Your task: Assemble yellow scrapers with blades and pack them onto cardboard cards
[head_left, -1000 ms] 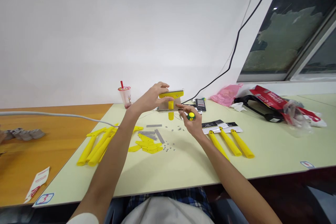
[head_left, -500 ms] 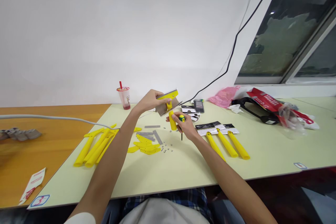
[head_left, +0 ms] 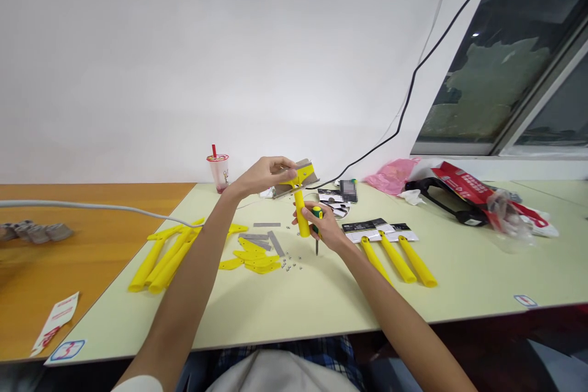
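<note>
- Right, both hands are up over the pale worktop [head_left: 257,312], well in from its front edge, and between them sits the yellow scraper [head_left: 301,214], lifted clear, its handle near upright with a slight tilt.
- Up top, the left hand [head_left: 269,174] has its grip clamped on the scraper's head, fingers and thumb beside the metal blade [head_left: 305,165].
- Lower down, the right hand [head_left: 325,225] has its grip closed around the handle, and tucked into that same hand is a green-and-yellow screwdriver [head_left: 316,212], shaft pointing down.
- Beneath them, mid-worktop, small screws [head_left: 289,264] lie scattered; just left of those come flat yellow pieces [head_left: 261,262] in a loose heap, with grey metal strips [head_left: 267,225] behind, toward the back edge.
- Over by the left edge, a pile of yellow handles [head_left: 160,264] lies partly hidden by the left forearm.
- Across to the right, three more handles [head_left: 413,262] angle toward the front edge, their far ends at black-and-white packets [head_left: 362,231].
- Along the back edge: a lidded cup [head_left: 219,173] with a red straw near the left corner, a dark device [head_left: 348,190] further right, then a pink bag [head_left: 390,176].
</note>
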Demonstrator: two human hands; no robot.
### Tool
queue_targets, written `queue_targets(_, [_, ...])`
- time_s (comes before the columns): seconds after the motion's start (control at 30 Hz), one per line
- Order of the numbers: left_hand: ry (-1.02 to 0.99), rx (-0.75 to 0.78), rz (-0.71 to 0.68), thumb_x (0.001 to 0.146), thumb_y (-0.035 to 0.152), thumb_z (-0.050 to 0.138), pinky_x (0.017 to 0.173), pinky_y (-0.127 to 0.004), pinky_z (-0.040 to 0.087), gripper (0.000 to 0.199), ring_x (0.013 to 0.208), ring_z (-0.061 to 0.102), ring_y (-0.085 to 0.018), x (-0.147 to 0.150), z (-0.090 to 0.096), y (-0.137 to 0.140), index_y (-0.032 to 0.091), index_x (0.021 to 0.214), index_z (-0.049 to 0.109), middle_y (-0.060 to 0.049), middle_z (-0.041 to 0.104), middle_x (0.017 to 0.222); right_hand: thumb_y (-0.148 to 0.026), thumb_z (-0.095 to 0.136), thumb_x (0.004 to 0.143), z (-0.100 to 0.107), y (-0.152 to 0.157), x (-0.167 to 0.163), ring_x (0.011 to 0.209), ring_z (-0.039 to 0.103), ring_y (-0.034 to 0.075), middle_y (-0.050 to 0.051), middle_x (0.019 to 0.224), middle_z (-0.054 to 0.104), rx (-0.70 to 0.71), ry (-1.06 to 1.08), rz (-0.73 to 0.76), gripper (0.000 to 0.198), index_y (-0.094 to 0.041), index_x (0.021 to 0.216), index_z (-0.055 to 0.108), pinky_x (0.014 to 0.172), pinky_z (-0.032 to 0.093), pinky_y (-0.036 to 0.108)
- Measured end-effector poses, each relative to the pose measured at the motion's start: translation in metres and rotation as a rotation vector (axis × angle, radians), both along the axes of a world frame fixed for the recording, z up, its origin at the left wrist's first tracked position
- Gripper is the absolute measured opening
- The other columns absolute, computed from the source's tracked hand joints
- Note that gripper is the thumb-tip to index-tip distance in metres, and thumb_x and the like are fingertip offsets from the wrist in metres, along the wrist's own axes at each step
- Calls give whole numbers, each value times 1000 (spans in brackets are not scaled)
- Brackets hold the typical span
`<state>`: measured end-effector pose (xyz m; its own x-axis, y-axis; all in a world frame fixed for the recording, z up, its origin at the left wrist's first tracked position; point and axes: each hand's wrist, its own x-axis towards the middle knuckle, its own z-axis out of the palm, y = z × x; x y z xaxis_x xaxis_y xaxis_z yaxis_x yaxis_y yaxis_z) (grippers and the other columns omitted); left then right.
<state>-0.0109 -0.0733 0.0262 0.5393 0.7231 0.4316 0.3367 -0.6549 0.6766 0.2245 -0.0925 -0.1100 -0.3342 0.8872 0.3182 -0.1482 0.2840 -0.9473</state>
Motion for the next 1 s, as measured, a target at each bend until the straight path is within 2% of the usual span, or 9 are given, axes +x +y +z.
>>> queue_targets(0.07, [2,-42,-94,82,60,89,97,-39,56,64,125,70,-29,-4,4,-4,22,130,72,-15,74,136,-65,87,85,1,-1,1,67,71,19,11,97,80,8,-29,30,52,-19,107,79,38,29,22])
queue_targets(0.13, [18,-38,-162,78,48,94,105,-41,55,63,135,67,-30,-9,7,-8,22,130,71,-15,71,142,-64,87,85,2,-2,2,54,59,13,9,90,79,9,-70,56,49,-19,102,81,38,28,23])
queue_targets(0.33, [46,-16,-198,86,24,79,94,-39,59,68,116,73,-25,-20,17,-17,25,151,59,-12,79,123,-61,96,73,-5,1,1,47,42,10,1,74,68,26,-158,5,48,-21,96,82,38,26,26])
queue_targets(0.4, [79,25,-201,84,17,73,94,-39,59,62,116,73,-26,-20,19,-19,25,145,67,-11,80,117,-60,99,68,-6,1,-1,52,45,11,-1,75,63,100,-174,-79,48,-22,89,79,41,31,27])
queue_targets(0.5, [126,76,-203,81,12,67,97,-41,59,38,117,73,-29,-18,20,-19,24,113,84,-11,81,114,-62,100,66,-6,3,-4,69,56,18,1,84,64,287,-176,-236,50,-23,85,75,54,45,30])
queue_targets(0.6, [149,156,-164,83,14,66,105,-43,57,28,131,67,-30,-16,18,-16,25,97,86,-11,75,132,-65,95,75,-7,6,-4,78,60,21,2,87,66,487,-206,-391,49,-24,86,72,71,50,36])
queue_targets(0.73, [76,163,-74,91,30,73,112,-46,55,50,147,58,-32,-12,11,-10,32,140,74,-12,59,161,-67,87,86,-9,11,0,81,60,23,2,86,65,649,-229,-517,47,-25,86,67,79,50,39])
queue_targets(0.83, [21,28,-55,100,45,69,95,-38,61,64,132,69,-30,-7,7,-9,28,160,54,-18,65,153,-71,83,88,-10,13,2,82,60,24,3,88,64,677,-216,-581,49,-26,88,64,78,50,40])
queue_targets(1.0, [89,7,-96,111,59,49,81,-31,55,49,109,72,-23,2,11,-18,24,141,68,-12,76,130,-70,81,91,-11,14,3,84,60,25,4,91,66,698,-230,-627,48,-26,90,62,77,49,39])
